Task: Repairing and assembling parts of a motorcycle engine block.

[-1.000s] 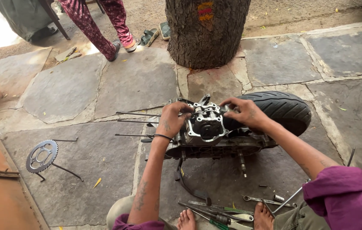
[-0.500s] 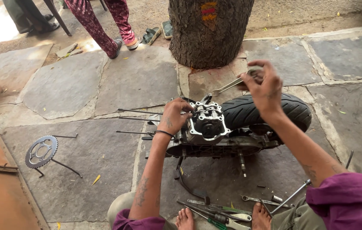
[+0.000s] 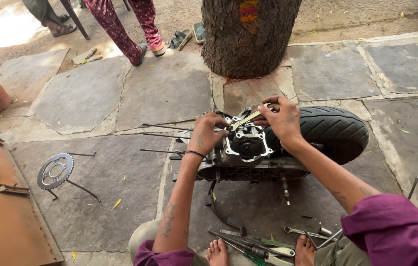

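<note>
A: Head view, single frame. Subject sits on grey stone paving with a greasy grey metal engine block lying in front of the bare feet, its far end touching a black rubber tyre.

B: Right hand?

A: Right hand is above the top of the block, fingers pinched closed on a thin pale flat metal strip that slants down toward the block's centre.

B: Left hand?

A: Left hand rests on the block's left upper edge, fingers curled against the casing; cannot tell whether they clamp anything. A dark band circles that wrist.

B: Surroundings?

A: Long thin steel rods stick out of the block to the left. A toothed steel sprocket lies well apart at left. Loose hand tools, one with a green handle, lie between the feet. A brown tree trunk stands just behind the block; another person's legs in patterned trousers are farther back.
</note>
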